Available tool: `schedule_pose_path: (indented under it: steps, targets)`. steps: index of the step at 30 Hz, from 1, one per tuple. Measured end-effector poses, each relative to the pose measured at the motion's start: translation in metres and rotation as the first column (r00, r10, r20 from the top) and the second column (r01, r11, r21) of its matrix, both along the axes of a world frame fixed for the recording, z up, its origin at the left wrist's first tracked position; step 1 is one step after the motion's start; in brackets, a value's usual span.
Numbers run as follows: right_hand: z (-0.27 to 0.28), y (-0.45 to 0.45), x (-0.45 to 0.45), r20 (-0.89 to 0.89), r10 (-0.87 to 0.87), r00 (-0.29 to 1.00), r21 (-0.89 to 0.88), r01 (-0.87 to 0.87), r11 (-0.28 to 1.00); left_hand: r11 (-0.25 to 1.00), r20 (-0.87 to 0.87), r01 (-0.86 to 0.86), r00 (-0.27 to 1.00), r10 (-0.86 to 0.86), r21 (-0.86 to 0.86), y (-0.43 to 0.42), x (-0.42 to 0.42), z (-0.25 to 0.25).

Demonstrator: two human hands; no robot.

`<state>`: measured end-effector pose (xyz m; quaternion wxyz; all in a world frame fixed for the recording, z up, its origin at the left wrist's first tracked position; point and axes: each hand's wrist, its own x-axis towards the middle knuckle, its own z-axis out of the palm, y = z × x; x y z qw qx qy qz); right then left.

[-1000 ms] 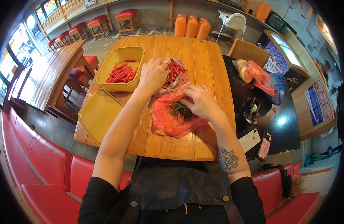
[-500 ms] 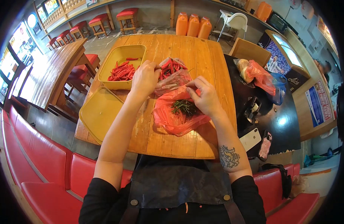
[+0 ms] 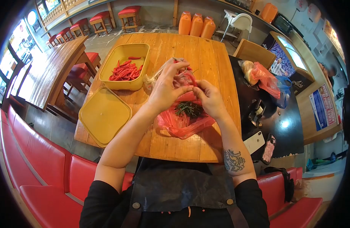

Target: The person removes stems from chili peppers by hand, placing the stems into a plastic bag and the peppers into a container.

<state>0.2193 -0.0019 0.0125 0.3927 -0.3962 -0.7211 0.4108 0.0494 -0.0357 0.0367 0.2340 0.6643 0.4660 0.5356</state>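
Over the middle of the wooden table [image 3: 171, 45], my left hand [image 3: 168, 85] and my right hand [image 3: 211, 99] meet with thumbs and fingertips pinched together. Between them is a red chili [image 3: 193, 78], partly covered by the fingers. Behind my left hand lies a clear plastic bag [image 3: 149, 81], which held red chilies in the earlier view and is now mostly hidden. Just below my hands, a red plastic bag [image 3: 175, 127] spreads open around a heap of green chili stems [image 3: 189, 109]. Left of them, a yellow tub [image 3: 123, 84] contains loose red chilies [image 3: 125, 71].
The tub's yellow lid [image 3: 106, 116] lies flat at the table's left edge. On the black table [image 3: 285, 133] at right are a white phone [image 3: 254, 142], another phone [image 3: 269, 149] and filled plastic bags [image 3: 266, 79]. A red bench [image 3: 45, 167] runs along the near left.
My left hand has moved right from the chili bag to meet my right hand, bringing a chili with it. My right hand has stayed above the red bag.
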Motion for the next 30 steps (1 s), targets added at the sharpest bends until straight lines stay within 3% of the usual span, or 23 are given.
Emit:
schedule_pose_path:
  steps: [1, 2, 4, 6, 8, 10, 12, 14, 15, 23, 28, 30]
  targets:
    - [0.002, -0.002, 0.000, 0.000, 0.000, 1.000, -0.002, 0.000, 1.000, 0.985, -0.019, 0.032, 0.999, -0.029, 0.172, 0.001, -0.002, 0.001]
    - [0.005, -0.004, 0.000, 0.012, 0.027, 1.000, 0.052, -0.028, 0.998, 0.981, -0.057, 0.115, 0.993, -0.108, 0.157, 0.004, -0.007, -0.003]
    - [0.007, -0.005, 0.001, 0.029, 0.054, 0.998, 0.104, -0.057, 0.993, 0.985, -0.104, 0.104, 0.991, -0.090, 0.139, 0.006, -0.013, -0.006]
    - [0.004, -0.001, 0.004, -0.109, 0.037, 0.993, -0.060, -0.043, 0.997, 0.988, -0.151, 0.093, 0.986, -0.073, 0.124, 0.007, -0.017, -0.007]
    - [0.004, 0.001, 0.007, -0.123, 0.033, 0.992, -0.048, -0.039, 0.998, 0.998, -0.066, 0.063, 0.996, -0.063, 0.001, 0.007, -0.019, -0.005]
    - [0.005, 0.002, 0.008, -0.137, 0.030, 0.990, -0.036, -0.035, 0.999, 0.995, -0.120, 0.086, 0.990, -0.080, 0.045, 0.004, -0.018, -0.001]
    - [0.008, 0.001, 0.009, -0.041, -0.021, 0.999, 0.119, 0.026, 0.993, 0.990, -0.175, 0.108, 0.980, -0.092, 0.088, 0.004, -0.017, -0.002]
    - [0.012, -0.001, 0.009, -0.027, -0.003, 1.000, 0.195, 0.008, 0.981, 0.977, -0.049, 0.186, 0.980, -0.192, -0.104, 0.006, -0.018, -0.006]
    - [0.013, -0.001, 0.009, -0.014, 0.012, 1.000, 0.270, -0.008, 0.963, 0.977, -0.048, 0.185, 0.980, -0.191, -0.105, 0.007, -0.019, -0.006]
    - [0.014, 0.001, 0.013, 0.015, 0.122, 0.992, 0.248, -0.122, 0.961, 0.889, 0.101, 0.297, 0.955, -0.279, -0.348, 0.010, -0.027, -0.004]
    - [0.015, 0.000, 0.015, 0.087, 0.158, 0.984, 0.206, -0.173, 0.963, 0.878, 0.139, 0.357, 0.934, -0.329, -0.318, 0.016, -0.034, -0.012]
    - [0.008, 0.006, 0.019, 0.228, 0.183, 0.956, 0.253, -0.240, 0.937, 0.897, 0.104, 0.337, 0.942, -0.320, -0.286, 0.016, -0.042, -0.011]
